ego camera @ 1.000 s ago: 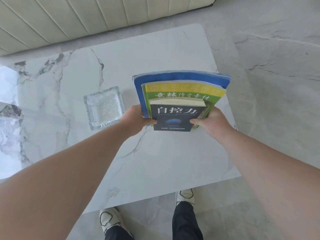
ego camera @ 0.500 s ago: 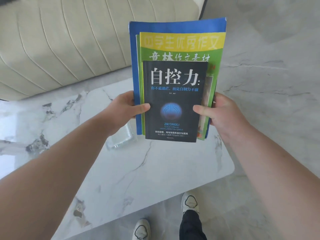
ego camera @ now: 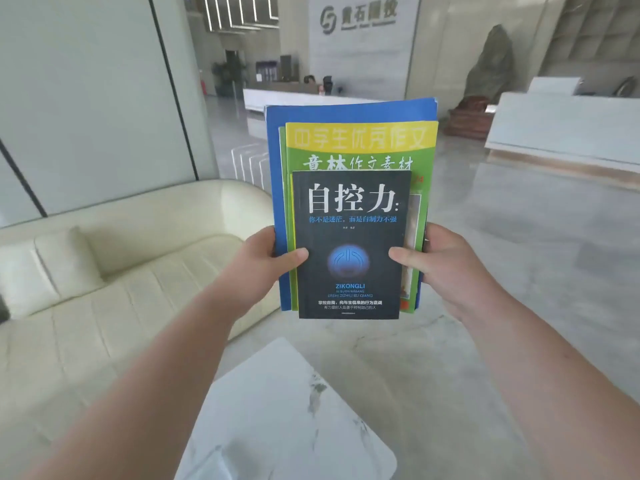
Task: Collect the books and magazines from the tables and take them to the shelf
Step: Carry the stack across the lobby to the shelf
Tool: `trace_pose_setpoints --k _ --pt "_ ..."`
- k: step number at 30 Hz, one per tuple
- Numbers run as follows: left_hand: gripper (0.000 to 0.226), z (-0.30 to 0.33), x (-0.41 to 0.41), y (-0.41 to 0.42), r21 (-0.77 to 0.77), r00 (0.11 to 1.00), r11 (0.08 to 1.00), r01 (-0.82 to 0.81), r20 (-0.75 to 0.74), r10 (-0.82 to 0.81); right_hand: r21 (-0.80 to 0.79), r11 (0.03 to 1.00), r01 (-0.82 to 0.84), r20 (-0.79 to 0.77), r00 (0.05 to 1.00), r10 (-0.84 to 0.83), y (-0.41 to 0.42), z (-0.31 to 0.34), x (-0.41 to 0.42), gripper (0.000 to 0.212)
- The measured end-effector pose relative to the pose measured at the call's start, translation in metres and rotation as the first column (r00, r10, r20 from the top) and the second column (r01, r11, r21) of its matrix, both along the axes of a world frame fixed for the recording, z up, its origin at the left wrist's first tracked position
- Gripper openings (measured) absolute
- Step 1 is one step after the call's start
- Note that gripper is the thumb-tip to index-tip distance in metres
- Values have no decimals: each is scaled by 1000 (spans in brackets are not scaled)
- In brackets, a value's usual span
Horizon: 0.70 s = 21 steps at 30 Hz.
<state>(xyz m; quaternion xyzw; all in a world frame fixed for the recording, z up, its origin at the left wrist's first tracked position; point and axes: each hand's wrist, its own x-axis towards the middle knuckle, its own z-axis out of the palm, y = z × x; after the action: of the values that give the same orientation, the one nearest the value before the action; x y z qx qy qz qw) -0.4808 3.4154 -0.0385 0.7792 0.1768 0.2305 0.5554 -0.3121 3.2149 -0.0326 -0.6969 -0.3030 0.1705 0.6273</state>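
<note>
Both hands held a stack of three publications upright, in the air above the near bench, covers facing the camera.

Front: black paperback book (ego camera: 349,244), matte cover, large white title "自控力", blue subtitle line, glowing blue round emblem, blue "ZIKONGLI" with smaller pinyin "NI BUSHI MIMANG ERSHI ZIZHILI BU QIANG" under it. Lowest lines were too small to read.

Middle: green and yellow magazine (ego camera: 360,147), glossy, yellow top band with pale blocky characters, white "意林作文素材" on the green below. Its right edge showed past the black book.

Back: large blue soft-cover book (ego camera: 277,161), plain blue, biggest of the three, pages fanned slightly at top right.

Left hand (ego camera: 266,265) grip: thumb curled over the black cover's left edge, fingers hidden behind the stack, pinching it. Right hand (ego camera: 446,268) grip: same, thumb pressed on the cover's right side, fingers behind the stack.

White marble-pattern bench (ego camera: 284,420), rounded corner, grey veins, sat near and below the stack, not touching it. Cream quilted leather sofa (ego camera: 114,299) was at left. Polished grey stone floor (ego camera: 502,271) spread to the right. Far wall carried a grey round logo and raised Chinese characters (ego camera: 360,17), too soft to read reliably. A white reception counter (ego camera: 294,98) sat far away beneath it, and a tall dark ornamental rock (ego camera: 491,60) stood at far right.
</note>
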Motion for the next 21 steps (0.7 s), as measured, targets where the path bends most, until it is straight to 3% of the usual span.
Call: trace_pose_setpoints --k 5,9,21 --pt "22 98 29 -77 98 978 980 173 99 -182 133 975 178 52 981 -187 -104 91 -12 25" --pt "20 141 70 -141 149 936 942 302 142 -322 202 932 302 95 941 -325 -184 129 -9 23" --pt "32 176 261 -335 151 727 764 627 239 -644 275 770 576 185 754 -630 -391 156 95 22"
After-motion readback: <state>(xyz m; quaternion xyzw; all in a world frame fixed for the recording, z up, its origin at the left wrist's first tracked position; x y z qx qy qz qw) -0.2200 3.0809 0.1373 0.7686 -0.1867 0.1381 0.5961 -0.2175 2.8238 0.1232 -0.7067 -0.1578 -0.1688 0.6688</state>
